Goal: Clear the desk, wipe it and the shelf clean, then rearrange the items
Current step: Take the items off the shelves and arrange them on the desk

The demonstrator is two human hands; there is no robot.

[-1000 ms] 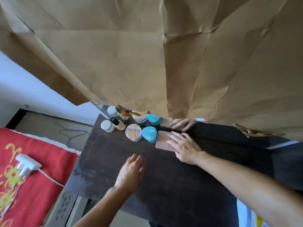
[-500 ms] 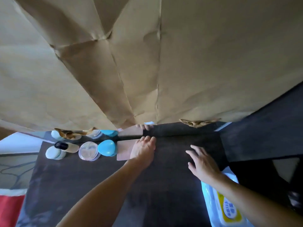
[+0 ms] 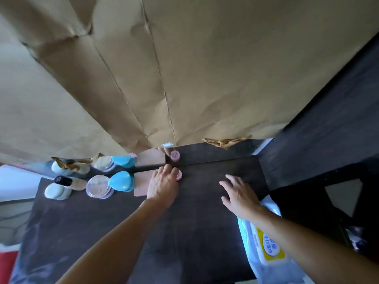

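Head view is showing the wipes pack (image 3: 264, 251) lying at the near right table (image 3: 194, 232) edge. Just beyond, the right hand (image 3: 241, 196) is resting flat, fingers spread, holding nothing. Farther left, the left hand (image 3: 163, 187) is curling its fingers over a small pink jar (image 3: 179, 174) beside the pink card (image 3: 140, 186).
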